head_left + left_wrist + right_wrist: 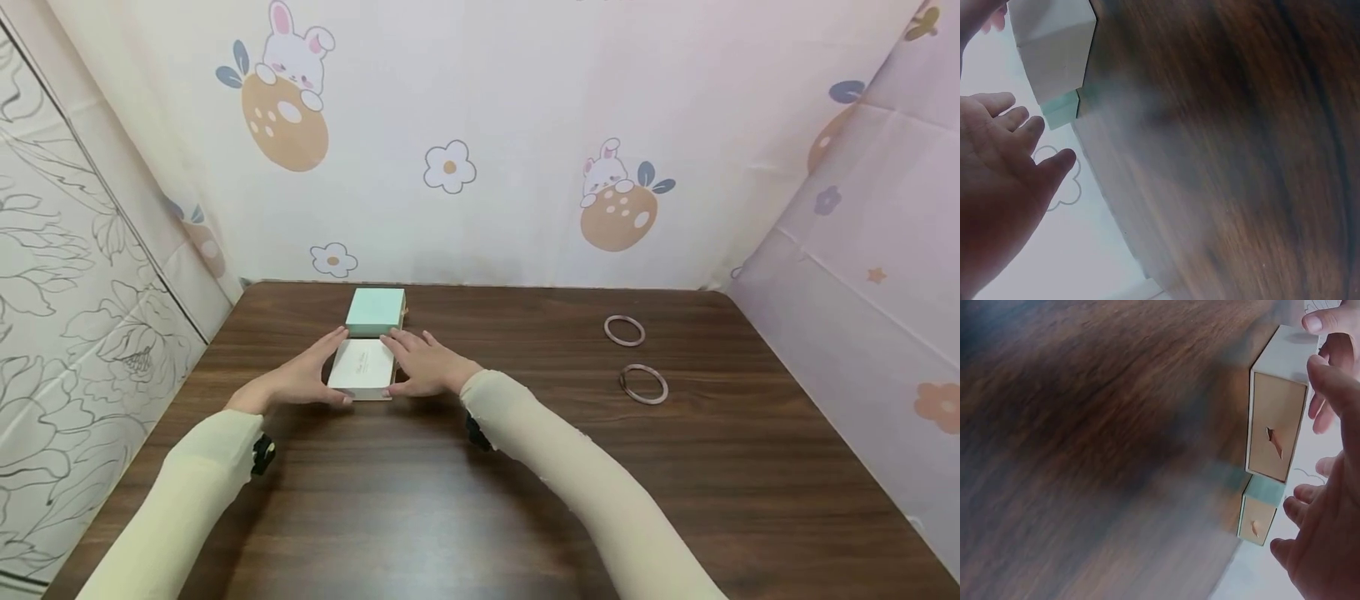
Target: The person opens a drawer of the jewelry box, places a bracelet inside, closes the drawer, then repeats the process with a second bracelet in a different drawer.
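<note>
A small white drawer box [363,367] with faint lettering on its lid lies on the dark wooden table [420,517]. Behind it, a mint-green box [376,310] of similar shape sits very close. My left hand [296,379] is at the white box's left side, thumb and fingers spread. On the opposite side, my right hand [427,364] has its fingers near the box's far right corner and its thumb by the near one. The right wrist view shows a tan drawer front [1277,428] with a ribbon pull. Whether either hand presses the box, I cannot tell.
Two pale pinkish rings [625,331] like bangles lie apart on the table's right side, the nearer bangle [644,384] partly darker. A printed curtain [517,100] rises behind the table's back edge. Patterned sheets border both sides.
</note>
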Action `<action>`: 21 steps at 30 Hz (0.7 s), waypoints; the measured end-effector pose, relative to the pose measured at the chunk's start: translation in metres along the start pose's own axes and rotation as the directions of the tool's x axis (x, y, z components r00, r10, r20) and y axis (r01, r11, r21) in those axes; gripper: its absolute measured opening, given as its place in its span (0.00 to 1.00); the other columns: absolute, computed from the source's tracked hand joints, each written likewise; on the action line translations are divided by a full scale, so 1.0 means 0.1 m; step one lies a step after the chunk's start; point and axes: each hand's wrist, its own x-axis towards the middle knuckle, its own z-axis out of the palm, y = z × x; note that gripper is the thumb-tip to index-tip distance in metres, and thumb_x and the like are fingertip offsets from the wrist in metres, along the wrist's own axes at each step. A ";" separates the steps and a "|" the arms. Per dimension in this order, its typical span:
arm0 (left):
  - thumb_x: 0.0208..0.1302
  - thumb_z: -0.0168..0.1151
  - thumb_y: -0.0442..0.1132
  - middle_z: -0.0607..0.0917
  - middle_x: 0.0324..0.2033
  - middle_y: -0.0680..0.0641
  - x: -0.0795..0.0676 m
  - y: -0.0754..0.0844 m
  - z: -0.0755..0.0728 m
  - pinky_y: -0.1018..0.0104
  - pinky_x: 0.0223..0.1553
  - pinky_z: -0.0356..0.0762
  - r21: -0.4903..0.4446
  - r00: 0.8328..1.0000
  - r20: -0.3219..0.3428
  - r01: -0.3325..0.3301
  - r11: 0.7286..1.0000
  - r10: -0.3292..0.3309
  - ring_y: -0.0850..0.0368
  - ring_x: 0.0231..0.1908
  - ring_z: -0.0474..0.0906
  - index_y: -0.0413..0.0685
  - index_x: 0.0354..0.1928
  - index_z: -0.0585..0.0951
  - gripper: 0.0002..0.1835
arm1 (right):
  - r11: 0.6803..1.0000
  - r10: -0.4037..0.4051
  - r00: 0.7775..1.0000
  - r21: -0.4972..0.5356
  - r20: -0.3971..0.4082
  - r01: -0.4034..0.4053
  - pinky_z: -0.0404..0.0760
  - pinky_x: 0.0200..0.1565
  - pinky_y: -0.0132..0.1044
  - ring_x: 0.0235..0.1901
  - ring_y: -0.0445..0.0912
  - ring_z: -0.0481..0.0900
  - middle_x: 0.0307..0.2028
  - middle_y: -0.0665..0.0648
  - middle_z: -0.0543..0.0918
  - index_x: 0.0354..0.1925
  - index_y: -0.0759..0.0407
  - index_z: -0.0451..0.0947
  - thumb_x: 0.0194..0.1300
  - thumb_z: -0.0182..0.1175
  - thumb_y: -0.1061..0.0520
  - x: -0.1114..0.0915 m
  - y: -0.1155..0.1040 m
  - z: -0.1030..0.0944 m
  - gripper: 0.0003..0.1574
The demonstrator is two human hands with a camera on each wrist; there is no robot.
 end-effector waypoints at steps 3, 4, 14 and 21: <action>0.48 0.76 0.48 0.43 0.72 0.32 0.02 -0.02 0.01 0.35 0.62 0.46 -0.005 1.000 0.004 0.000 1.000 0.000 0.32 0.69 0.41 0.32 0.73 0.46 0.60 | 1.000 0.009 1.000 -0.008 0.007 -0.008 0.40 0.68 0.49 0.72 0.45 0.38 0.75 0.56 0.42 0.76 0.55 0.37 0.67 0.48 0.30 0.03 -0.02 0.01 0.55; 0.48 0.76 0.48 0.43 0.72 0.32 0.03 -0.03 0.01 0.35 0.62 0.46 -0.006 1.000 0.008 0.000 1.000 0.000 0.32 0.69 0.41 0.32 0.72 0.47 0.60 | 1.000 0.011 1.000 -0.008 0.009 -0.010 0.40 0.68 0.49 0.72 0.45 0.38 0.75 0.56 0.42 0.76 0.55 0.37 0.67 0.48 0.30 0.04 -0.03 0.01 0.55; 0.50 0.75 0.44 0.50 0.70 0.29 0.05 -0.04 0.01 0.36 0.62 0.49 0.008 1.000 0.004 -0.004 1.000 0.004 0.31 0.68 0.47 0.28 0.71 0.51 0.55 | 1.000 0.009 1.000 -0.023 0.016 -0.009 0.40 0.69 0.47 0.72 0.45 0.40 0.74 0.57 0.43 0.75 0.59 0.42 0.68 0.47 0.31 0.08 -0.05 0.05 0.52; 0.49 0.76 0.44 0.53 0.68 0.28 0.05 -0.06 0.00 0.37 0.62 0.51 0.025 1.000 -0.014 0.003 1.000 -0.003 0.31 0.66 0.50 0.28 0.70 0.54 0.54 | 0.999 -0.012 1.000 -0.031 0.007 0.012 0.42 0.69 0.47 0.72 0.46 0.43 0.74 0.58 0.46 0.75 0.60 0.45 0.68 0.47 0.32 0.08 -0.05 0.04 0.52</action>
